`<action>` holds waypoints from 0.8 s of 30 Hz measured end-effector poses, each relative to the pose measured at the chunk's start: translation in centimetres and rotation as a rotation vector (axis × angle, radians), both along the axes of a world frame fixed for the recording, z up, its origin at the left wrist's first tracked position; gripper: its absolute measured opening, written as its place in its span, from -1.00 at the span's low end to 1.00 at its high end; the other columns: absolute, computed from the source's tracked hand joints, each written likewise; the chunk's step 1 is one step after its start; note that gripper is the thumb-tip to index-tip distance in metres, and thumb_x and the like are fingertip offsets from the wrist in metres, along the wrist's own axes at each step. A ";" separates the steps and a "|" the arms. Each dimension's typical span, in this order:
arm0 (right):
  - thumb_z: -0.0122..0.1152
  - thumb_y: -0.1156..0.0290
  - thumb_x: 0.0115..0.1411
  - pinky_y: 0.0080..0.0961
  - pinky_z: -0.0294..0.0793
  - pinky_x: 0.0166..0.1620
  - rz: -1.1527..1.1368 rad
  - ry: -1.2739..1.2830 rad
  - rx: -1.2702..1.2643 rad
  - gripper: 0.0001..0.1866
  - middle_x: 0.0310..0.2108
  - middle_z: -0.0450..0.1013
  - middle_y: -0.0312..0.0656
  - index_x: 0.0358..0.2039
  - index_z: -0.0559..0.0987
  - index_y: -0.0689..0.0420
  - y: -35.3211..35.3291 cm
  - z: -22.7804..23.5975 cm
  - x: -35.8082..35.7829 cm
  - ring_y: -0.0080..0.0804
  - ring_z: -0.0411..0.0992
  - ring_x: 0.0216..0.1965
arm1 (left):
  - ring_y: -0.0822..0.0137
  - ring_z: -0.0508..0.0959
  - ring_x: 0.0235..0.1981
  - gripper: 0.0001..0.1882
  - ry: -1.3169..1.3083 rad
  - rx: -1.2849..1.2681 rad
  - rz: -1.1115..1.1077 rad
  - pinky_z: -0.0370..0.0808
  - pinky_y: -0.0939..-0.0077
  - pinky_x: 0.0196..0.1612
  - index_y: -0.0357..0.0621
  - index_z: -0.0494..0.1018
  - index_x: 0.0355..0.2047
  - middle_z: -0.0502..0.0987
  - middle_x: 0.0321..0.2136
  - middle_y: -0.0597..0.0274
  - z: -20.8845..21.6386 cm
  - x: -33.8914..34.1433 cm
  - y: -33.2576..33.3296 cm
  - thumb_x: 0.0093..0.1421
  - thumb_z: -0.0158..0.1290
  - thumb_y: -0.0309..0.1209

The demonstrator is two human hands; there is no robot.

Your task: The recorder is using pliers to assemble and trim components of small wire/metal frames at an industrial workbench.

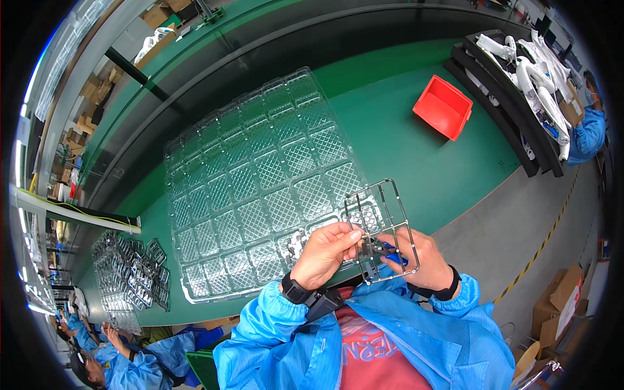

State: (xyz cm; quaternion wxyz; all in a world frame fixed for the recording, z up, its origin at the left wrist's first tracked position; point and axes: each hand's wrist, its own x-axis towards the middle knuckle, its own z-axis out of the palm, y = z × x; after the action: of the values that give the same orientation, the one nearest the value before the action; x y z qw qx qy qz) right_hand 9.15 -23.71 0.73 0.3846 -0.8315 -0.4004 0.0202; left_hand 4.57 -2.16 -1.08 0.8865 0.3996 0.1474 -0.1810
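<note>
Two hands hold a thin grey plastic frame over the green table.

Left hand (325,250) pinches the frame (380,227) by its edge, and right hand (416,257) is closed around blue-handled cutters (390,253) touching it. Just behind lies a big clear tray (260,182) of bumpy square pockets; one near pocket holds small grey parts (296,244). Farther right sits a red bin (443,106).

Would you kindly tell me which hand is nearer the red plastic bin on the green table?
Right hand, below the red plastic bin; left hand sits farther left.
</note>
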 end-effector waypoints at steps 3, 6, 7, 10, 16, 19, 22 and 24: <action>0.37 0.53 -0.13 -0.42 0.44 -0.38 0.000 0.106 0.000 -0.54 -0.45 0.37 -0.15 -0.13 0.51 0.16 0.2 0.0 -0.4 -0.28 0.44 -0.44 | 0.59 0.43 -0.50 -0.88 -0.015 -0.024 0.000 0.40 0.75 -0.41 -0.25 0.47 -0.26 0.51 -0.45 0.30 -0.1 -0.2 0.0 0.25 0.02 -0.46; 0.37 0.53 -0.12 -0.45 0.43 -0.41 0.000 0.059 0.013 -0.55 -0.48 0.35 -0.17 -0.13 0.51 0.17 0.4 0.2 -0.6 -0.32 0.43 -0.46 | 0.58 0.44 -0.48 -0.88 -0.027 -0.036 0.001 0.41 0.74 -0.40 -0.25 0.47 -0.25 0.51 -0.43 0.31 -0.1 -0.4 0.0 0.25 0.02 -0.47; 0.37 0.53 -0.12 -0.45 0.42 -0.42 -0.002 0.056 0.022 -0.55 -0.48 0.35 -0.17 -0.14 0.51 0.18 0.5 0.1 -0.7 -0.32 0.42 -0.47 | 0.58 0.44 -0.48 -0.88 -0.036 -0.042 0.003 0.41 0.74 -0.40 -0.25 0.47 -0.25 0.51 -0.42 0.31 0.0 -0.5 0.0 0.25 0.01 -0.47; 0.36 0.54 -0.12 -0.45 0.41 -0.42 0.002 0.048 0.040 -0.55 -0.48 0.35 -0.17 -0.14 0.51 0.19 0.6 0.1 -0.9 -0.32 0.41 -0.48 | 0.58 0.44 -0.48 -0.89 -0.043 -0.049 0.006 0.41 0.74 -0.40 -0.24 0.47 -0.25 0.51 -0.43 0.31 0.1 -0.8 0.0 0.25 0.01 -0.47; 0.34 0.57 -0.14 -0.45 0.43 -0.42 0.009 0.016 0.040 -0.55 -0.44 0.39 -0.14 -0.15 0.51 0.20 0.6 0.2 -1.4 -0.27 0.43 -0.46 | 0.58 0.43 -0.49 -0.88 -0.055 -0.030 0.023 0.40 0.73 -0.41 -0.25 0.47 -0.25 0.50 -0.43 0.32 0.1 -1.4 -0.2 0.26 0.00 -0.47; 0.34 0.59 -0.18 -0.38 0.44 -0.36 -0.013 0.003 0.047 -0.52 -0.39 0.41 -0.11 -0.15 0.50 0.19 0.6 0.0 -1.7 -0.19 0.44 -0.39 | 0.57 0.43 -0.49 -0.88 -0.040 -0.002 0.015 0.40 0.71 -0.40 -0.22 0.46 -0.26 0.50 -0.43 0.32 0.8 -1.6 -0.4 0.26 0.01 -0.43; 0.34 0.60 -0.21 -0.32 0.46 -0.29 -0.043 -0.006 0.052 -0.51 -0.33 0.42 -0.10 -0.16 0.49 0.19 0.5 0.2 -1.7 -0.13 0.45 -0.32 | 0.57 0.44 -0.47 -0.87 0.032 -0.024 -0.062 0.41 0.70 -0.38 -0.18 0.44 -0.28 0.51 -0.42 0.32 1.6 -2.2 -0.3 0.25 0.04 -0.38; 0.34 0.60 -0.21 -0.31 0.46 -0.28 -0.054 -0.012 0.026 -0.52 -0.31 0.43 -0.10 -0.17 0.49 0.19 0.5 0.4 -1.7 -0.12 0.45 -0.30 | 0.57 0.43 -0.45 -0.85 0.026 0.035 -0.119 0.40 0.71 -0.36 -0.15 0.43 -0.30 0.51 -0.42 0.32 1.7 -2.6 -0.3 0.25 0.04 -0.34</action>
State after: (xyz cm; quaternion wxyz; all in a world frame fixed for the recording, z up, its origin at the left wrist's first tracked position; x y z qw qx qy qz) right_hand 7.44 -23.26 1.12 0.3935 -0.8370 -0.3802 -0.0005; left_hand 1.93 -2.48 0.57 0.8650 0.4206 0.1380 -0.2361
